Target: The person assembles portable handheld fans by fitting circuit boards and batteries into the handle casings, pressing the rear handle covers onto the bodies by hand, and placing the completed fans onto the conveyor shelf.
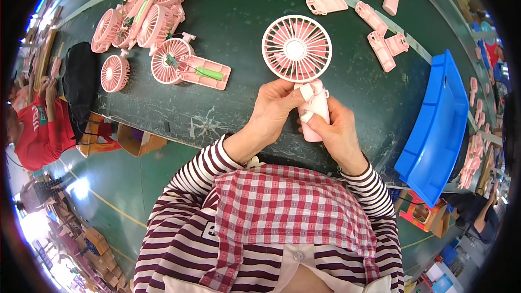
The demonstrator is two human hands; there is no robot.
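Observation:
A pink handheld fan (296, 50) with a round white-rimmed grille is held upright over the near part of the green table. My left hand (275, 107) grips the top of its handle (313, 125), thumb pressed on the front. Lower down, my right hand (337, 130) closes round the handle from the right, its thumb also on the front. White coverings wrap both thumb tips. Fingers behind the handle are partly hidden.
Left on the table (233, 21) lies a pile of pink fan heads (154, 24); nearer is an opened fan (209, 73) with a green battery. Pink handle shells (328, 4) lie at the far right. A blue tray (434, 130) stands right. A person in red (46, 130) sits left.

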